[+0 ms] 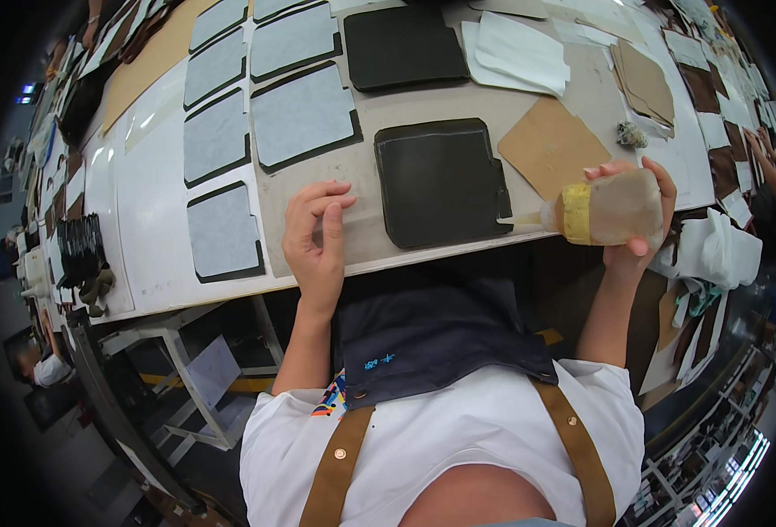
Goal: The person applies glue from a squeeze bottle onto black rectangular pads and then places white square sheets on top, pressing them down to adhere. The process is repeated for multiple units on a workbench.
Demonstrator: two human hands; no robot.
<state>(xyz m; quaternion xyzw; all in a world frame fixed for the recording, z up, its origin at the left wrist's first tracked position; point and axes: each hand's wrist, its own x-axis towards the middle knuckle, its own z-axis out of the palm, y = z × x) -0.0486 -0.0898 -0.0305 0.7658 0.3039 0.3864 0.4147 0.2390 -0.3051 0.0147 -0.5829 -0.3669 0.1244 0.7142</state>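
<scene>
My right hand (638, 202) is wrapped round a squeeze bottle (621, 211) with a yellow tape band, tilted onto its side. Its thin nozzle points left, with the tip at the lower right edge of a dark, nearly square panel (441, 184); whether it touches cannot be made out. My left hand (318, 228) hovers near the table's front edge, left of that panel, fingers loosely curled and apart, holding nothing. Beyond the panel lies a stack of similar dark pieces (406, 48).
Left of the panel, several dark pieces with pale grey sheets (300, 114) lie in rows. White sheets (520, 53), a tan card (555, 145), brown pieces (643, 83) and a crumpled wad (631, 134) are at the right. A white bundle (713, 250) hangs beside the table's right corner.
</scene>
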